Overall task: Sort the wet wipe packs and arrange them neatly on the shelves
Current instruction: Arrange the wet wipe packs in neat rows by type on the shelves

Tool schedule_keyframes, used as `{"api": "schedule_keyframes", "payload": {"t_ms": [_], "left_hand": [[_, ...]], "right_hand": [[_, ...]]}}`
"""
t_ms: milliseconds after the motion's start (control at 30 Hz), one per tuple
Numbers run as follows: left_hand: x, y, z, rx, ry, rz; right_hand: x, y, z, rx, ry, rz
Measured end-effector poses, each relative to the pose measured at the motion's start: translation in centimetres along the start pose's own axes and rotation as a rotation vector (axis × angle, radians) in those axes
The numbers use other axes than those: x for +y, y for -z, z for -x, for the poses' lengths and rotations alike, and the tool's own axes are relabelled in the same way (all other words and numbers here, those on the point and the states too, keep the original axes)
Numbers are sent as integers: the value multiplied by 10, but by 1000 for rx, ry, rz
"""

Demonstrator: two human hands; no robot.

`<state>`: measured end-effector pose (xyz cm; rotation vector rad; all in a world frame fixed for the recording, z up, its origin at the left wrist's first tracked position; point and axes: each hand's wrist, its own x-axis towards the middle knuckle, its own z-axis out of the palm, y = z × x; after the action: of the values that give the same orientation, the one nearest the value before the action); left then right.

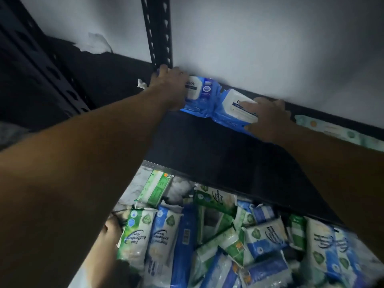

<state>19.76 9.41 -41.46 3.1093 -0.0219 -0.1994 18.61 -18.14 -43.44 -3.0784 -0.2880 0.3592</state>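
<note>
Two blue wet wipe packs were laid side by side, touching, at the back of a dark shelf [207,146], against a white wall [270,42]. The left blue pack [202,94] was grasped by the left grip [168,86], whose fingers were curled over the pack's left end, just beside a black slotted upright [158,32]. On this pack's white lid, a brand word ending in "x" was seen; the rest was covered by the hand. The right blue pack [230,109] was pinched at its right end by the right grip [268,119], with the thumb laid across the white lid and a finger shown under the front edge. The small print on that lid was too blurred to be read.

Further right on the same shelf, a pale pack with a pastel pattern [332,129] was laid along the wall; its writing could not be made out. A crumpled white scrap [142,83] was seen beside the left wrist.

Below the shelf's front edge, a loose heap of packs [228,235] was piled in green, blue and white. On a green-and-white pack [135,235], "Pine Antibacterial Wipes" was printed. On a blue-and-white pack [164,235] just beside it, "Antibacterial Wipes" was read under a first word that seemed to be "Fragrance". "Antibacterial" was also seen on a dark green pack [216,199] nearer the shelf.
</note>
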Motion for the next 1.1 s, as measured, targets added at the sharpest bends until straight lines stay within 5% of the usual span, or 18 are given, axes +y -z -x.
{"api": "schedule_keyframes", "payload": {"t_ms": [133,333,633,733,833,933,1100], "left_hand": [[5,-16,4,39,7,-7],[1,-37,9,92,-43,-95],[1,-38,3,93,-52,-135],[3,-34,15,69,-32,-62],[14,-34,50,162,40,-29],[29,-32,92,212,57,-8],[59,-14,158,9,-26,57]], "right_hand": [[-11,-13,18,90,-33,4],[-22,-26,21,-156,-161,-41],[-13,-20,10,-192,-107,1],[-20,-18,21,-87,-121,44],[-28,-14,54,83,-157,-38],[-32,-12,108,71,-121,-91],[-17,-10,211,-31,-158,-103]]}}
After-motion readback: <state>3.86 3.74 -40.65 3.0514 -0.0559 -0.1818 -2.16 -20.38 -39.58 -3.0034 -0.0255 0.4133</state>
